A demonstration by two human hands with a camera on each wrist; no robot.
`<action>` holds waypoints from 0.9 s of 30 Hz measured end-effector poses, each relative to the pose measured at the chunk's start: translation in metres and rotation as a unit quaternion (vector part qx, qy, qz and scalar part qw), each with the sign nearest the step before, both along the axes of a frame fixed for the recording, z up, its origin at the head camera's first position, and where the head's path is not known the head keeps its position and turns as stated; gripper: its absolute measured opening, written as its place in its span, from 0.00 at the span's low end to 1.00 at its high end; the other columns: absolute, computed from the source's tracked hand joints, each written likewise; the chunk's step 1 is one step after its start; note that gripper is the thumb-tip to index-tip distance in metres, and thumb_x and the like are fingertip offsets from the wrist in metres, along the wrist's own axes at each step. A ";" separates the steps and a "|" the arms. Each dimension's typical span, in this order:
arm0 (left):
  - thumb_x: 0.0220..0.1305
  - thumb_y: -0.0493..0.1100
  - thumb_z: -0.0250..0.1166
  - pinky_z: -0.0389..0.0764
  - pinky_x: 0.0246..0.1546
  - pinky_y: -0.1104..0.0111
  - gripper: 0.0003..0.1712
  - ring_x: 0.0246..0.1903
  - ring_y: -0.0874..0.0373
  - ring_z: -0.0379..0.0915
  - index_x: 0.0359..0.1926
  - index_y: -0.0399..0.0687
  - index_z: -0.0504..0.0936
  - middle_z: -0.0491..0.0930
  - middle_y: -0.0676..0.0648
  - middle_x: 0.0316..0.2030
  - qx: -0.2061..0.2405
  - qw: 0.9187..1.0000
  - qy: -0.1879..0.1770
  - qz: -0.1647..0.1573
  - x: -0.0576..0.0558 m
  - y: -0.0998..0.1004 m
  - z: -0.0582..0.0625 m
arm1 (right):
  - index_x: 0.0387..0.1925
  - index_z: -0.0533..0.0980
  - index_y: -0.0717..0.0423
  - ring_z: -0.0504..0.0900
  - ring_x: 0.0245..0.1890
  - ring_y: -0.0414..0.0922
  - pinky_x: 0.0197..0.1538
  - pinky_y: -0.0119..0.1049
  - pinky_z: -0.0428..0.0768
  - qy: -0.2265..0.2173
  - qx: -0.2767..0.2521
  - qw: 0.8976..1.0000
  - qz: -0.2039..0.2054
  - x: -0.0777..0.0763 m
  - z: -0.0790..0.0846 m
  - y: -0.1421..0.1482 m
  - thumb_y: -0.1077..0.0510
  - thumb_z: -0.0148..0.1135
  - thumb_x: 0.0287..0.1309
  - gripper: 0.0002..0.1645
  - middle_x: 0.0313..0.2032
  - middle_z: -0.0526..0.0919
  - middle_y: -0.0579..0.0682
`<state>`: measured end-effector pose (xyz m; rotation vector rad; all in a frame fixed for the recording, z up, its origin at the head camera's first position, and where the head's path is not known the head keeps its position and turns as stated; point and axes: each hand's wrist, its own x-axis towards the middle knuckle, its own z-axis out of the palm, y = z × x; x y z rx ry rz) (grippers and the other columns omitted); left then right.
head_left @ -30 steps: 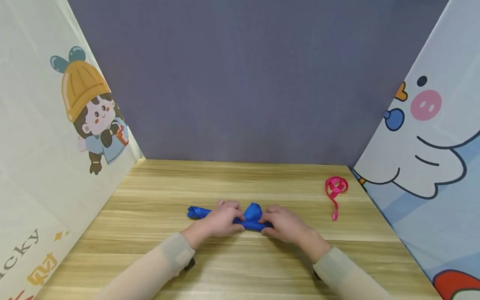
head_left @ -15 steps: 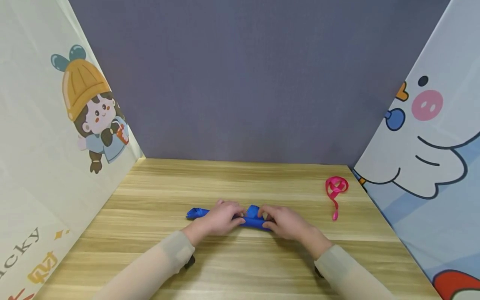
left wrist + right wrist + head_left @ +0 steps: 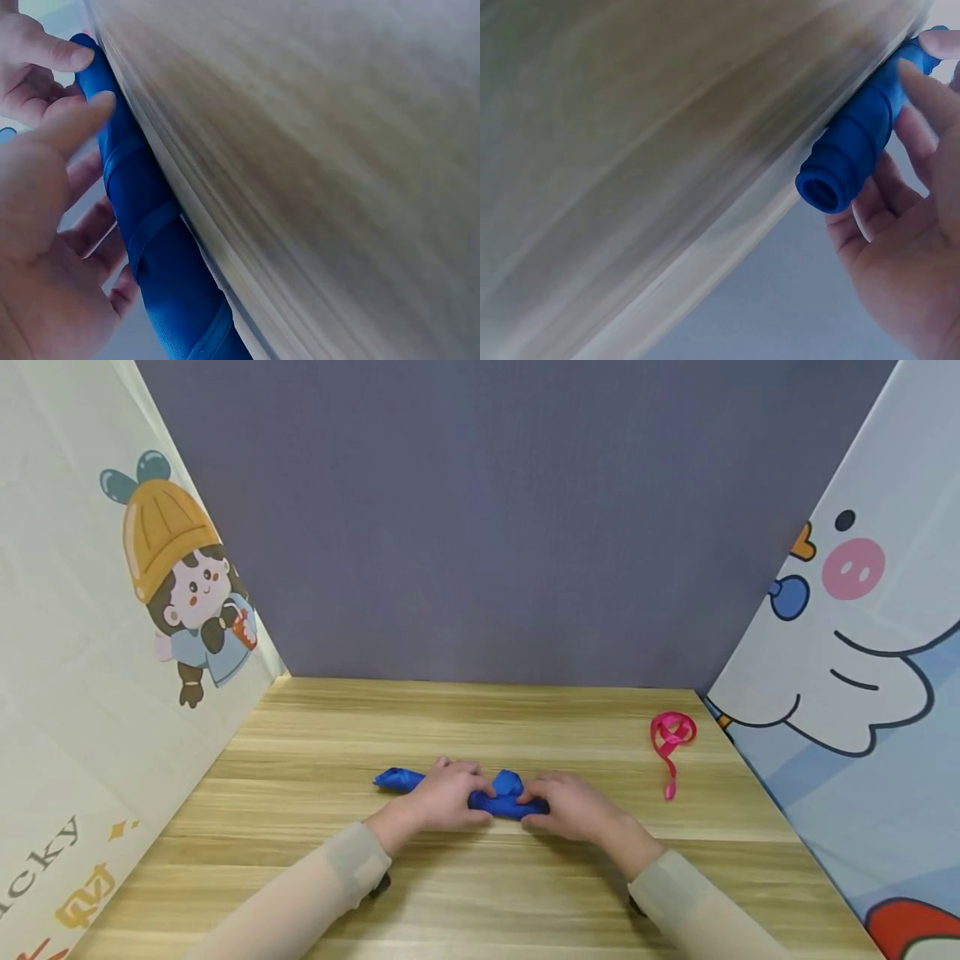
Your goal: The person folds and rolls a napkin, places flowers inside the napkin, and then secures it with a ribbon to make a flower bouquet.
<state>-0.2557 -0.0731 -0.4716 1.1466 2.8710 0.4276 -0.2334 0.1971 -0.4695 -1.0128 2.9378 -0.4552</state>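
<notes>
Head view: a long roll of royal-blue fabric (image 3: 510, 806) lies crosswise on the light wood-grain surface (image 3: 480, 718), roughly mid-width, with both hands on it. The left hand (image 3: 448, 795) grips the roll a little left of its middle, thumb on the near side and index finger over the far side. The right hand (image 3: 573, 807) holds the right end in the same way, thumb near and fingers beyond. Between the hands, a small blue flap (image 3: 508, 782) of the fabric sticks out from the far side of the roll. The roll's left end (image 3: 395, 780) shows past the left hand and comes to a folded point.

In the left wrist view, slanting edges wind along the roll, and the left thumb rests against it with the other fingers behind. The right wrist view shows the right end as a round, hollow opening formed by layered fabric, with the right hand's fingers beside and behind the roll.

A bright pink ribbon (image 3: 667, 748), looped at the top with a tail running toward the person, lies toward the far right of the surface, well apart from the hands.
</notes>
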 end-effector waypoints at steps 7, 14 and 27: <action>0.70 0.53 0.78 0.68 0.57 0.57 0.15 0.57 0.55 0.75 0.54 0.57 0.93 0.80 0.54 0.50 0.011 1.000 0.002 -0.006 -0.001 0.003 0.002 | 0.48 0.89 0.48 0.82 0.46 0.41 0.53 0.44 0.85 0.009 -0.027 1.000 0.012 0.001 0.000 0.001 0.52 0.79 0.66 0.12 0.45 0.84 0.42; 0.75 0.51 0.73 0.69 0.57 0.56 0.12 0.57 0.53 0.78 0.55 0.56 0.93 0.84 0.54 0.50 0.018 1.000 0.009 -0.008 0.001 0.001 0.002 | 0.49 0.89 0.50 0.87 0.48 0.45 0.56 0.47 0.86 0.016 -0.020 0.999 0.021 -0.001 0.002 0.001 0.53 0.73 0.72 0.09 0.45 0.88 0.44; 0.77 0.48 0.71 0.67 0.51 0.59 0.13 0.46 0.59 0.82 0.59 0.59 0.89 0.89 0.55 0.50 0.020 1.000 0.018 -0.012 0.001 0.002 0.001 | 0.50 0.83 0.44 0.89 0.43 0.42 0.48 0.44 0.87 0.012 -0.041 0.999 0.022 -0.001 -0.001 0.003 0.56 0.70 0.75 0.06 0.42 0.91 0.43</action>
